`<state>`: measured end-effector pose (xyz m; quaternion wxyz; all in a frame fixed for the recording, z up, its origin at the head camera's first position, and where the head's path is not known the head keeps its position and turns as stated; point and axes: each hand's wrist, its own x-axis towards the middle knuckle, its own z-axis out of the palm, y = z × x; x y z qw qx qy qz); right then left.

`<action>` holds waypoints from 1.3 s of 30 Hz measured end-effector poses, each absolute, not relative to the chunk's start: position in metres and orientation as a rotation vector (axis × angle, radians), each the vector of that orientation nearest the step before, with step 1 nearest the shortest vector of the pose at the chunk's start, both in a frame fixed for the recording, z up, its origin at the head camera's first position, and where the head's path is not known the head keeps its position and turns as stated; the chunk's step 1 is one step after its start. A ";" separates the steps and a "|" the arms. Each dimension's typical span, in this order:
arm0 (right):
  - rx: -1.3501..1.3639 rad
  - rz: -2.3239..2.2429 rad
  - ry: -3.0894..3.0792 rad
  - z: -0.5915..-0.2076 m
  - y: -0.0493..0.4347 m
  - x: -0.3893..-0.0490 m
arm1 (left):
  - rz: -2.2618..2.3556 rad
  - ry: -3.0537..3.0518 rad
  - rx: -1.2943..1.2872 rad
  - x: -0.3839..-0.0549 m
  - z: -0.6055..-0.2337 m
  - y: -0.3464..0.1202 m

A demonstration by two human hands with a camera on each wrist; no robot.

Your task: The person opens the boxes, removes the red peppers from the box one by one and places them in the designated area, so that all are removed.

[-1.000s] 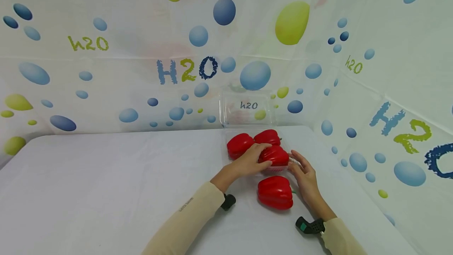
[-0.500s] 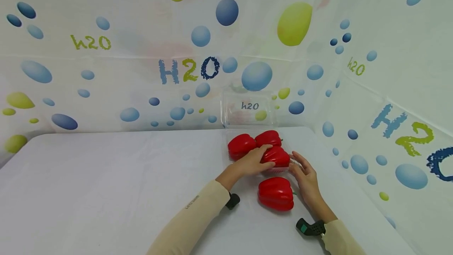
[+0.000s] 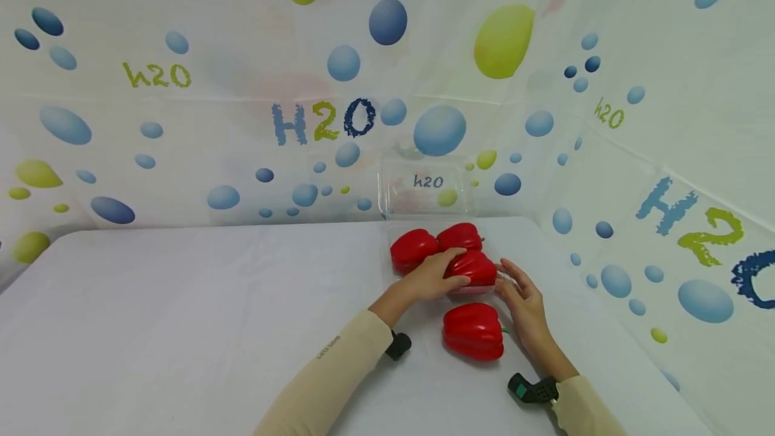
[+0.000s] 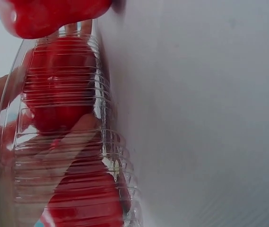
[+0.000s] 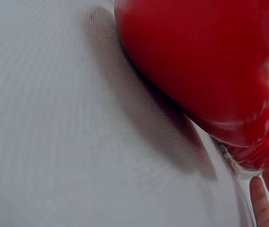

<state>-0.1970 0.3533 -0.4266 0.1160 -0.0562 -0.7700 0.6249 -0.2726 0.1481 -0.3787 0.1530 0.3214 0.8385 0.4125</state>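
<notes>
White table (image 3: 181, 328), on it 1 clear plastic container (image 4: 103, 99), 1 red pepper (image 3: 473, 332)

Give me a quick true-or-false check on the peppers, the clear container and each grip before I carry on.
1. Three red peppers are in the clear container. True.
2. The container's lid is closed. False: the lid stands open behind the container.
3. The left-hand grip is on the front pepper inside. True.
4. The loose pepper lies on the white table. True.
5. The right-hand grip holds the loose pepper. False: it is at the container's right side.
</notes>
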 end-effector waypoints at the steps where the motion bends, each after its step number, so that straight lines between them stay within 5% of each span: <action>1: -0.160 1.831 -2.254 -0.427 0.354 -0.197 | 1.188 2.405 0.920 -0.273 -0.379 0.148; 39: -0.145 1.812 -2.263 -0.428 0.356 -0.198 | 1.247 2.402 0.993 -0.274 -0.379 0.146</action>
